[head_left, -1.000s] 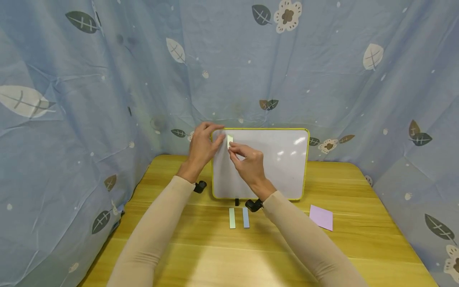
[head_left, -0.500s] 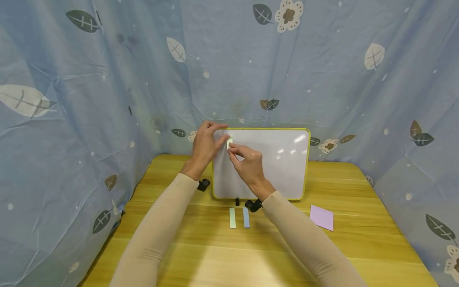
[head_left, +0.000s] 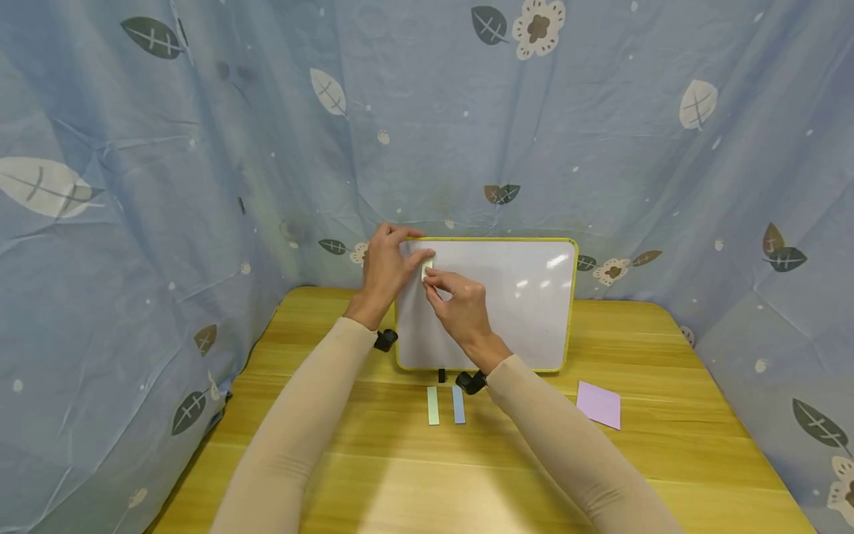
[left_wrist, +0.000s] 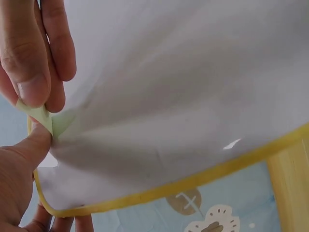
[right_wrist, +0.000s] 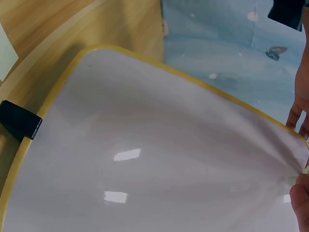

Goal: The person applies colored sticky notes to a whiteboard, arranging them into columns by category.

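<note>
A white whiteboard (head_left: 520, 319) with a yellow rim stands upright on the table. My left hand (head_left: 385, 271) holds its upper left corner, fingers behind the edge and thumb in front. In the left wrist view that thumb touches the lower end of a pale yellow-green sticky note (left_wrist: 37, 114). My right hand (head_left: 463, 305) pinches the same narrow note between thumb and fingers, near the board's upper left. The note bends away from the surface in the left wrist view, with a greenish reflection beside it. Its other end is covered by the right fingers.
On the wooden table (head_left: 373, 475) before the board lie a pale green strip (head_left: 433, 406) and a blue strip (head_left: 458, 405). A purple sticky note pad (head_left: 598, 405) lies to the right. A black clip (head_left: 441, 376) sits at the board's bottom edge. Patterned curtains (head_left: 427, 111) surround the table.
My left hand has shifted right along the board's top edge, and its thumb now reaches the sticky note. The right hand and note have lowered very slightly.
</note>
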`<state>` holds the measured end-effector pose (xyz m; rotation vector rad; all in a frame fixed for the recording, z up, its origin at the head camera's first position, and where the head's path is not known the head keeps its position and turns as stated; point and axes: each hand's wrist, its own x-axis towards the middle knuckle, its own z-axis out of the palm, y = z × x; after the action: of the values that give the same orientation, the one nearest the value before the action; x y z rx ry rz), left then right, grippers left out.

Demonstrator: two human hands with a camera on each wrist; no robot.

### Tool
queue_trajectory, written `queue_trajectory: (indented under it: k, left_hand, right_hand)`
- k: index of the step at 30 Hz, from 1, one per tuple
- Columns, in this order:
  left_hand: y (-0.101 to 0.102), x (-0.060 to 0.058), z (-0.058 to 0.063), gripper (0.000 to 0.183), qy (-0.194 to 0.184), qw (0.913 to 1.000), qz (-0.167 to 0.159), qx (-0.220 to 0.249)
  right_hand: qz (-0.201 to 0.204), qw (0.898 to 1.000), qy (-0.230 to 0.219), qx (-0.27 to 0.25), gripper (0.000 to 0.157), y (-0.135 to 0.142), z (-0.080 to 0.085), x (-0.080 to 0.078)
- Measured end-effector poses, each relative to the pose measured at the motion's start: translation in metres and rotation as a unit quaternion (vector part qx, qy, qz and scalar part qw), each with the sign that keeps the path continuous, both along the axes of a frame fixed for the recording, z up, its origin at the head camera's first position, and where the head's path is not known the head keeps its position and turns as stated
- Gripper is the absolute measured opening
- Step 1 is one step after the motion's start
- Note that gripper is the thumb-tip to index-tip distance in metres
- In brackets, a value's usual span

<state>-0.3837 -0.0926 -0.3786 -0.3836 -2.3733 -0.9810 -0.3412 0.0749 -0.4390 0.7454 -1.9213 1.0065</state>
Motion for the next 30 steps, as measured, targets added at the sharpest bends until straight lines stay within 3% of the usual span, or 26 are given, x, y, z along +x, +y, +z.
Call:
queue_trajectory:
  k: [9,22,30]
  left_hand:
    - [0.005,-0.002,0.001,0.034,-0.019,0.9996,0.004,0.019]
    - [-0.001,0.000,-0.001,0.049,0.004,0.9987,0.003,-0.051]
    - [-0.007,0.004,-0.009,0.060,0.022,0.9978,-0.018,-0.060]
  right_hand:
    - [-0.016,1.000,0.009,0.019,0.010,0.001,-0.003,0.004]
    - [-0.024,0.999,0.003,0.031,0.011,0.003,-0.020,0.010]
    - [-0.036,0.998,0.002,0.042,0.008,0.010,-0.032,0.016]
